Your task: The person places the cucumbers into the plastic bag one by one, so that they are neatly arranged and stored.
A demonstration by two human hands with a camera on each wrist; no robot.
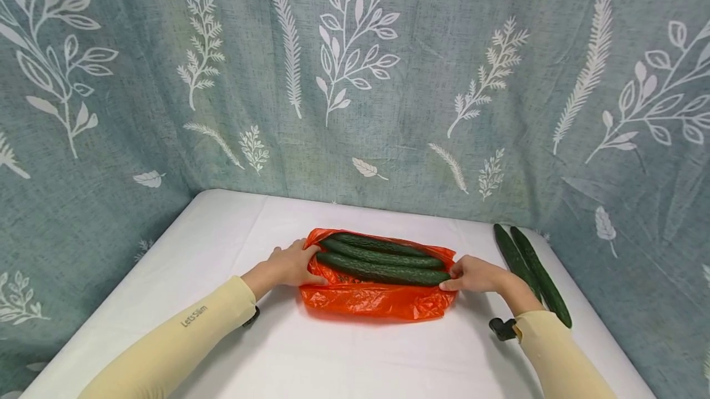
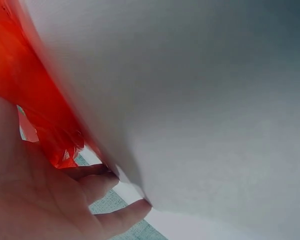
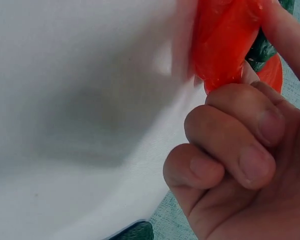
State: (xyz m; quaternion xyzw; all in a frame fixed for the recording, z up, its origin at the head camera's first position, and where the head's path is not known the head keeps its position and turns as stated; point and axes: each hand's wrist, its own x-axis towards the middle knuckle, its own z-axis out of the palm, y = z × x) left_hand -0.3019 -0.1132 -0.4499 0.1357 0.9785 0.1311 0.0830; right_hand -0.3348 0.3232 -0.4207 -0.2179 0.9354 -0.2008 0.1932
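Observation:
Several dark green cucumbers (image 1: 383,259) lie side by side in a red plastic bag (image 1: 366,301) at the middle of the table, its mouth spread around them. At the bag's left end is my left hand (image 1: 289,264), thumb and forefinger apart on the plastic. The left wrist view shows its other fingers (image 2: 122,217) fairly straight, tips at the white table. My right hand (image 1: 478,274) pinches the bag's right edge between thumb and forefinger, close to the cucumber ends. In the right wrist view its remaining fingers (image 3: 230,132) are curled toward the palm.
Two more cucumbers (image 1: 540,275) lie side by side near the right edge of the white table (image 1: 355,356). A grey-green curtain (image 1: 399,152) with white leaf prints hangs behind and along both sides.

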